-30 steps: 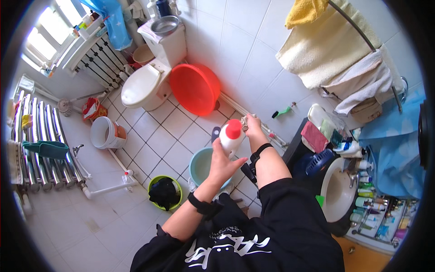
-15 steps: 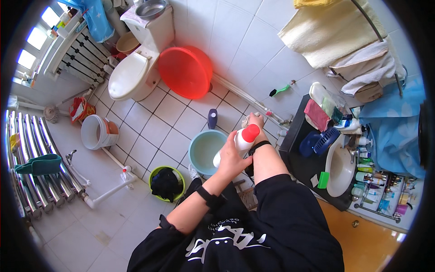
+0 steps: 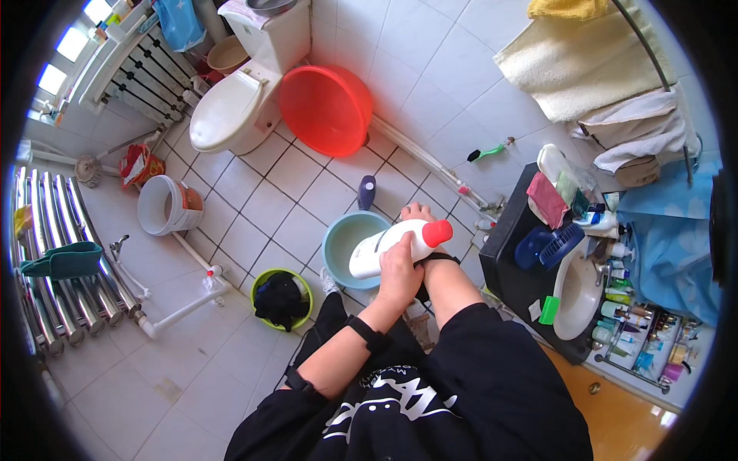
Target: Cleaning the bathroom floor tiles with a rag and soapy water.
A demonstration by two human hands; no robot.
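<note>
My left hand (image 3: 400,270) is wrapped around a white plastic bottle (image 3: 372,252) with a red cap (image 3: 436,233). The bottle lies nearly sideways, its cap end toward the right and over my right wrist. My right hand (image 3: 416,210) is beyond the bottle, mostly hidden by it. Only its bent fingers show, and whatever they hold is out of sight. Below the bottle, a light blue basin (image 3: 338,244) on the tiled floor holds cloudy liquid. A dark blue bottle (image 3: 367,192) stands just beyond the basin.
A green basin (image 3: 307,311) with black cloth stands left of my foot. Farther off are a red tub (image 3: 327,107), a toilet (image 3: 227,115) and a white bucket (image 3: 157,206). At the right are a dark counter (image 3: 500,253) with a sink (image 3: 573,303), and hanging towels (image 3: 569,69).
My left hand has turned the white bottle flatter, and its cap has shifted right and slightly down. A whitish thing seen at my right hand is no longer visible. The view has shifted slightly.
</note>
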